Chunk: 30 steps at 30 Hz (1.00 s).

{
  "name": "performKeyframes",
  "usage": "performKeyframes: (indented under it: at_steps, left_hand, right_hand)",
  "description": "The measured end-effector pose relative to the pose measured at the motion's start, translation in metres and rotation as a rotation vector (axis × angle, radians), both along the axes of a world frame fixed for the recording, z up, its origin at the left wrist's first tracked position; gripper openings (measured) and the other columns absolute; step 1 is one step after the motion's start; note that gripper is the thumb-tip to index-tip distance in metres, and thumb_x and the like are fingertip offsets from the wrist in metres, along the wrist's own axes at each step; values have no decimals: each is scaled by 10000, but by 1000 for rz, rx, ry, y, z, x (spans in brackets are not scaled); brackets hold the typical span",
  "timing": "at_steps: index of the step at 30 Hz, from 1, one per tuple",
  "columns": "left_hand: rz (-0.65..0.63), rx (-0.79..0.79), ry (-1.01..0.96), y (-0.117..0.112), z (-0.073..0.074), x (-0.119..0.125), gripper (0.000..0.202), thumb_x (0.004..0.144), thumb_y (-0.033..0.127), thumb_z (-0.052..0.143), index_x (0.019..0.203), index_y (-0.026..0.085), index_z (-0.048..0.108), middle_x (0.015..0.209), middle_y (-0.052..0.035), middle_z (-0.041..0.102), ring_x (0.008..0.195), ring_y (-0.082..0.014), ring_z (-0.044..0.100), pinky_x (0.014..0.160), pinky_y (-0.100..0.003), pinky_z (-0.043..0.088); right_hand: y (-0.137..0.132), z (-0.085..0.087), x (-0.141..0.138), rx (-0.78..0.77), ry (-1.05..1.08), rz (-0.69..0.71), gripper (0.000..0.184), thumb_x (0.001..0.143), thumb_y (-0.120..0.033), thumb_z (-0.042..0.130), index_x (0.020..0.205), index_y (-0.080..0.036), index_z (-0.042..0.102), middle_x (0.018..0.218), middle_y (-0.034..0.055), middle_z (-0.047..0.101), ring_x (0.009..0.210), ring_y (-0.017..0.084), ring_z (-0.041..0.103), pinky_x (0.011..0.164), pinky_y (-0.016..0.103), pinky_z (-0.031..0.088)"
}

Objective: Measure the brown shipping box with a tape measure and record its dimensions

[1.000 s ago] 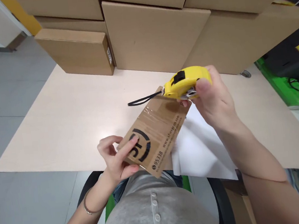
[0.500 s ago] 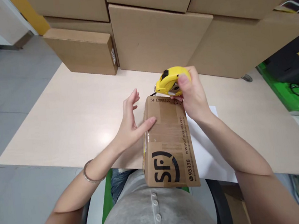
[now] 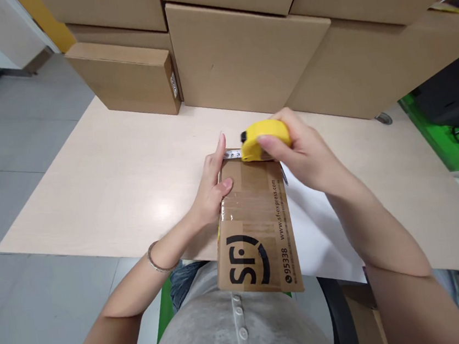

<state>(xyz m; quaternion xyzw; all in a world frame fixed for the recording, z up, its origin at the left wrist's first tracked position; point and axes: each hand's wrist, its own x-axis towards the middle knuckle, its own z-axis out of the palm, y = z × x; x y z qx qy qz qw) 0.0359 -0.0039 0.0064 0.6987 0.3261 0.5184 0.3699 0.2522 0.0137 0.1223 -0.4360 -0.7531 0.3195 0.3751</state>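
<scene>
A small brown SF Express cardboard box lies lengthwise on the table's near edge, its printed end hanging toward me. My right hand grips a yellow tape measure at the box's far edge. A short stretch of white tape blade runs left from it along that edge. My left hand rests against the box's far left corner, fingers together over the blade's end, thumb on the box top.
Large cardboard boxes are stacked along the back of the pale wooden table. A smaller flat box sits at the back left. A white sheet lies under the box's right side. Green equipment stands at the right.
The box was turned from a tilted hold to lying flat. My left hand moved onto its far left corner, and the tape measure came down to the far edge with blade pulled out.
</scene>
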Motion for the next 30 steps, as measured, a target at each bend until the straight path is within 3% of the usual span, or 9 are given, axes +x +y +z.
performKeyframes:
  at_steps: [4, 7, 13, 22, 25, 28, 30]
  left_hand:
    - [-7, 58, 12, 0, 1, -8, 694, 1030, 708, 467, 1667, 442, 391, 1629, -38, 536, 1410, -327, 529, 1232, -598, 428]
    - [-4, 68, -18, 1, -1, -8, 653, 1034, 680, 480, 1648, 465, 418, 1562, -35, 576, 1355, -320, 546, 1192, -593, 452]
    - [-6, 78, -13, 3, -7, -3, 708, 1016, 700, 483, 1669, 439, 392, 1556, -49, 565, 1373, -328, 533, 1200, -597, 446]
    - [-8, 90, -16, 0, -4, 0, 710, 1027, 674, 491, 1678, 414, 383, 1519, -63, 590, 1354, -309, 548, 1201, -562, 451]
    - [-17, 33, -2, -1, -4, -1, 779, 1023, 686, 507, 1716, 421, 269, 1617, -63, 528, 1432, -316, 519, 1236, -565, 429]
    - [-14, -53, -29, 0, -8, -9, 935, 980, 741, 565, 1734, 458, 89, 1612, -59, 535, 1425, -298, 566, 1185, -520, 506]
    - [-7, -82, -45, 0, -11, -22, 918, 974, 731, 592, 1721, 498, 111, 1594, -41, 557, 1394, -276, 608, 1129, -460, 560]
  right_hand:
    - [-17, -9, 43, -84, 88, -164, 379, 969, -648, 691, 992, -282, 595, 863, -5, 647, 708, 173, 564, 624, 318, 465]
    - [-24, -19, 58, -120, 179, -241, 447, 912, -701, 726, 969, -282, 581, 828, -14, 641, 672, 166, 563, 600, 316, 468]
    - [-19, -32, 56, -105, 202, -232, 442, 911, -699, 724, 979, -287, 579, 826, -10, 637, 657, 167, 552, 593, 326, 485]
    - [-19, -35, 62, -137, 229, -240, 422, 909, -673, 735, 984, -288, 578, 909, 16, 682, 707, 186, 594, 624, 347, 540]
    - [-20, -33, 61, -121, 262, -244, 433, 906, -684, 732, 989, -291, 571, 914, 16, 673, 715, 193, 615, 631, 360, 565]
    - [-19, -30, 55, -46, 300, -247, 462, 897, -730, 707, 1004, -305, 560, 928, 23, 670, 713, 211, 629, 628, 382, 565]
    - [-18, -27, 48, 28, 334, -253, 496, 876, -768, 701, 1012, -310, 565, 935, 29, 664, 699, 211, 622, 606, 383, 551]
